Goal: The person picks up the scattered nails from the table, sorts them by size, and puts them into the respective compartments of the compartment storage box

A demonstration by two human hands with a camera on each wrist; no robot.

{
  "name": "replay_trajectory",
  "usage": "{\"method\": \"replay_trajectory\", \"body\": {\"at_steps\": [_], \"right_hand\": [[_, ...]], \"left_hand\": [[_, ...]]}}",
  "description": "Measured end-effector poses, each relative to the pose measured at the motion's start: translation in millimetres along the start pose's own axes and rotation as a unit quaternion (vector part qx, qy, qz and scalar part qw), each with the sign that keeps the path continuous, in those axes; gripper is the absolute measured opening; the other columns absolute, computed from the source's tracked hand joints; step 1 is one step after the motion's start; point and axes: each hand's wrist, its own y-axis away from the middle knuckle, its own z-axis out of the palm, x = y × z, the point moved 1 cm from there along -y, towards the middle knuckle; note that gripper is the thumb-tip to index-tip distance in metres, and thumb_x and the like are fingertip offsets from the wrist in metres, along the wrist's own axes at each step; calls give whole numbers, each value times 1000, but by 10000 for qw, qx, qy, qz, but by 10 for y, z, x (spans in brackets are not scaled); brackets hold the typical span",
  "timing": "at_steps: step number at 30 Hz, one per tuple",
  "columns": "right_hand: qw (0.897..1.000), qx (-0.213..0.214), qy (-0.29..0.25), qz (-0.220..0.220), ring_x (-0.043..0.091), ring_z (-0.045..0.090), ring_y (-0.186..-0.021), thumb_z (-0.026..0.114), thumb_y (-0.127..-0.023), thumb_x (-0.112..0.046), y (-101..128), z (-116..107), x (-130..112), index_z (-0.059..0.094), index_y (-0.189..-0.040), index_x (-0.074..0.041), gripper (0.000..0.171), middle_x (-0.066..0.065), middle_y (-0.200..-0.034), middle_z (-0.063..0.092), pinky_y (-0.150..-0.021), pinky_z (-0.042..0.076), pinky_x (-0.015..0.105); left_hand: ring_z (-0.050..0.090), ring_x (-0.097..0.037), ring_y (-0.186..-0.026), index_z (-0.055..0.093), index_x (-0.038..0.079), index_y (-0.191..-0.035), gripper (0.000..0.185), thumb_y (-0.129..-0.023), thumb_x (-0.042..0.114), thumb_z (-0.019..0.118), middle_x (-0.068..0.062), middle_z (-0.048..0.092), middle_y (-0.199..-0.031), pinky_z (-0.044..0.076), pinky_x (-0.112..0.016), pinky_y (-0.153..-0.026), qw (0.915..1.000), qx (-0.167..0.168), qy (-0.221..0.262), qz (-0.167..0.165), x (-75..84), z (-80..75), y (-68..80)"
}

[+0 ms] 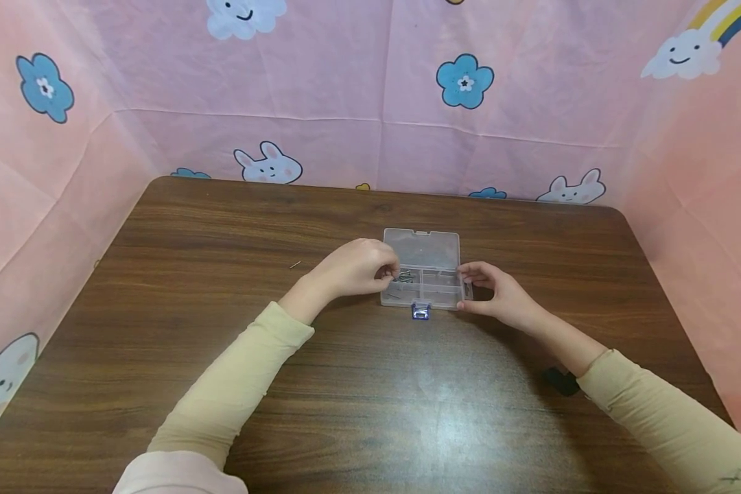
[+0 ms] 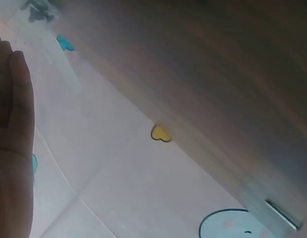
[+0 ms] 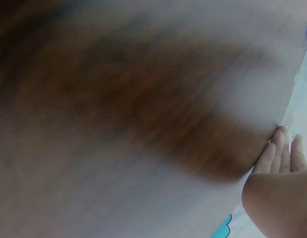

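A clear plastic compartment box sits on the table with its lid folded back and a blue latch at the front. Small metal screws or nails lie in its back left compartment. My left hand reaches over the box's left side, fingertips bent together right at those metal pieces; whether it pinches one I cannot tell. With thumb at the front corner and fingers farther back, my right hand grips the box's right end. One thin metal pin lies alone on the table, left of my left hand.
The brown wood-grain table has a glossy light reflection near its middle. A small black object lies partly under the right forearm. Pink printed cloth hangs along the back and both sides.
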Motion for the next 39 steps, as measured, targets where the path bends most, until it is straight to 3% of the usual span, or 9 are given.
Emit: {"method": "replay_trajectory", "body": {"at_steps": [5, 22, 39], "right_hand": [[10000, 14, 25, -3, 44, 55, -138, 84, -91, -10, 1, -4, 2, 53, -146, 2, 64, 25, -145, 59, -122, 39, 61], [9999, 36, 87, -62, 44, 55, -138, 84, -91, -11, 0, -3, 7, 53, -146, 2, 64, 25, -145, 59, -121, 40, 61], [9999, 28, 108, -82, 44, 55, -138, 84, -92, -11, 10, -3, 3, 53, -146, 1, 63, 25, -145, 59, -122, 40, 61]], "left_hand": [[62, -12, -78, 77, 10, -89, 12, -89, 0, 69, 0, 73, -86, 57, -30, -77, 9999, -146, 85, 25, 66, 26, -39], [74, -16, -92, 80, 13, -92, 12, -93, 4, 71, 0, 79, -94, 61, -37, -89, 9982, -472, -356, 139, 169, 81, -49], [72, -14, -93, 81, 14, -93, 10, -95, 6, 74, 2, 78, -96, 61, -33, -89, 9985, -283, -455, 126, 168, 52, 7]]}}
